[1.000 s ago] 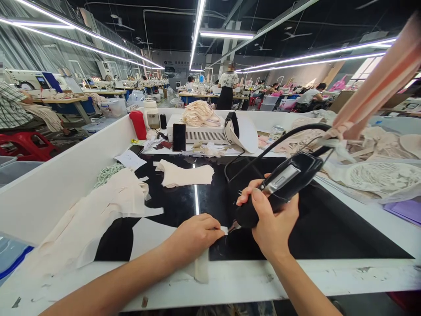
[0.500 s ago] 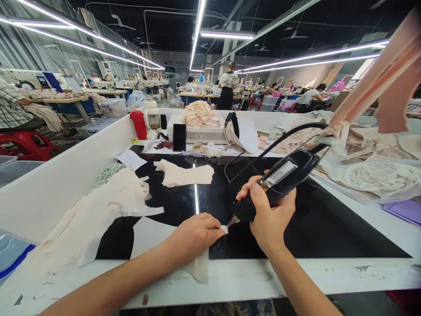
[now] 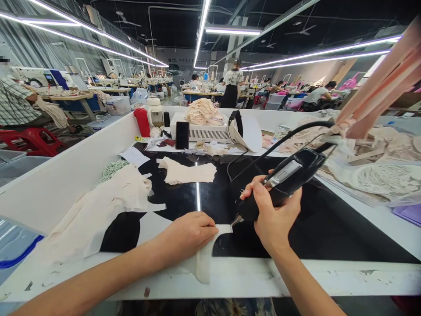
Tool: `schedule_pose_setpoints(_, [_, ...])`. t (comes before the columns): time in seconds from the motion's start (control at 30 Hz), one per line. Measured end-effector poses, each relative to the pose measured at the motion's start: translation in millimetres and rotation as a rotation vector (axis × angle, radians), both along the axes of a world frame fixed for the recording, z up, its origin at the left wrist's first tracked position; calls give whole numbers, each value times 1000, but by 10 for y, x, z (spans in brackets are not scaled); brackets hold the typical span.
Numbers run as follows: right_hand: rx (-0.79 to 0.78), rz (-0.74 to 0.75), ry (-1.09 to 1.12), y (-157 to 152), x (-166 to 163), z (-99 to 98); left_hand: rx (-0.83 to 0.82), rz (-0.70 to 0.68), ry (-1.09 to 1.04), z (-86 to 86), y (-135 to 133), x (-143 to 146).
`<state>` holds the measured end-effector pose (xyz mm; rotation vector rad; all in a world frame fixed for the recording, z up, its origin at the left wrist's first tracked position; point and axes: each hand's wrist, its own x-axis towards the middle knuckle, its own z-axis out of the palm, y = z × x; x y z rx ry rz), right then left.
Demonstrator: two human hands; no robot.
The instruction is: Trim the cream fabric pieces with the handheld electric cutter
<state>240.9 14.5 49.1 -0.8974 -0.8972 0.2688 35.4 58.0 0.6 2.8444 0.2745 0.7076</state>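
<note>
My right hand (image 3: 272,215) is closed round a black corded hand tool (image 3: 283,182) whose metal tip touches the end of a cream fabric strip (image 3: 210,245) on the black glass table top (image 3: 329,228). My left hand (image 3: 189,232) presses that strip flat, fingers curled and pinched together at its end beside the tool tip. The strip bends down over the white front edge of the table.
Cream fabric pieces (image 3: 108,206) lie at left, a smaller stack (image 3: 187,172) further back. A phone (image 3: 182,135), a white box (image 3: 207,131), a red bottle (image 3: 142,122) and lace parts (image 3: 378,175) line the back and right. Pink straps (image 3: 378,87) hang at upper right. Other people work at distant tables.
More of the fabric strip now shows between my left hand and the tool tip. Both hands stay almost in place; the view has shifted slightly.
</note>
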Motion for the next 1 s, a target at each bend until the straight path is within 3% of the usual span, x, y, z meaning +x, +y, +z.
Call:
schedule_pose_setpoints(0.6, [0,-33,-18,2,42,-12,77,63,63,-42,-59,-53])
schedule_pose_setpoints(1.0, [6,-33,-24,2,64,-17,71,-34,2,-150,-54,-28])
